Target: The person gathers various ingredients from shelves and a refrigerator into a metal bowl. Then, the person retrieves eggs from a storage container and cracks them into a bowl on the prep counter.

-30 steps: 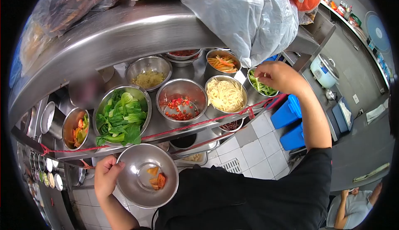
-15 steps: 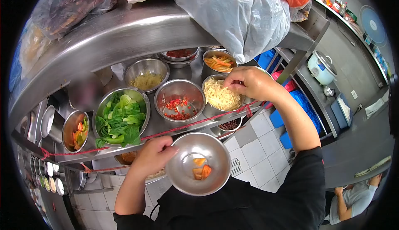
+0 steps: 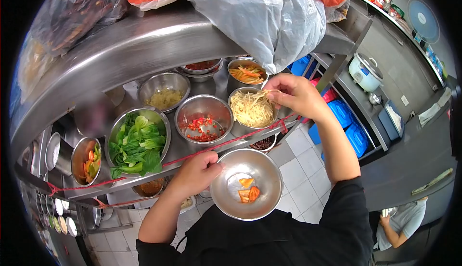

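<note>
Off to the left sit leafy greens [image 3: 138, 143]; then the left hand [image 3: 198, 172] clamps the rim of a steel bowl [image 3: 265, 171], which holds just a few orange pieces [image 3: 249, 196]. Farther right, apart from it, the right hand [image 3: 296, 94] pinches pale shreds [image 3: 264, 95] over a heap of the same [image 3: 251, 109], none yet in the bowl

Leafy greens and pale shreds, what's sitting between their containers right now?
The head view shows a metal bowl of chopped red peppers between the leafy greens and the pale shreds.
</note>
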Motion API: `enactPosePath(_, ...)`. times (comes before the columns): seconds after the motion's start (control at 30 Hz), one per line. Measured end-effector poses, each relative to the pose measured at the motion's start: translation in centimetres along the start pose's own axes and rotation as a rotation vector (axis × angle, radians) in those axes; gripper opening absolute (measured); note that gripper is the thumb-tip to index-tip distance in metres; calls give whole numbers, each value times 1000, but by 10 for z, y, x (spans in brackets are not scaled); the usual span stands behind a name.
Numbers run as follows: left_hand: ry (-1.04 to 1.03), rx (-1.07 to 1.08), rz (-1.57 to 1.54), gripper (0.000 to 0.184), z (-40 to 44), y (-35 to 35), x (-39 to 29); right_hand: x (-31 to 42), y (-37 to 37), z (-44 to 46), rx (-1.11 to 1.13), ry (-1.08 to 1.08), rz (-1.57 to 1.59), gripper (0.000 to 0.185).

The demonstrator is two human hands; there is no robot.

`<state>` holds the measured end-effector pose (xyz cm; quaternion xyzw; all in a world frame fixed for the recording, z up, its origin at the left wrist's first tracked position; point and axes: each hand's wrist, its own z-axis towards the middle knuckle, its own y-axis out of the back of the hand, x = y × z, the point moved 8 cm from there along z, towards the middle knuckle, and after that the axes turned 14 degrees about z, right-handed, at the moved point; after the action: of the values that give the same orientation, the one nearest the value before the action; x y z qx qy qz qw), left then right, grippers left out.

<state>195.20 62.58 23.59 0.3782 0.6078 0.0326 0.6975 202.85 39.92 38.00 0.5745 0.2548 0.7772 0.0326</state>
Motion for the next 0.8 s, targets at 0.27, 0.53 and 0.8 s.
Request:
enactPosePath(0.27,73,-13,-60,30,6,-1,-9,28,-97,-99,687,236,-340,35)
enactPosePath(0.53,-3,50,-22,30,14,-16,-25,-2,57,-6,-128,141,-823,37)
enactPosePath(0.8,-2,25,28,32,34,-31,-39,-47,61,16,84,-4,-868,18)
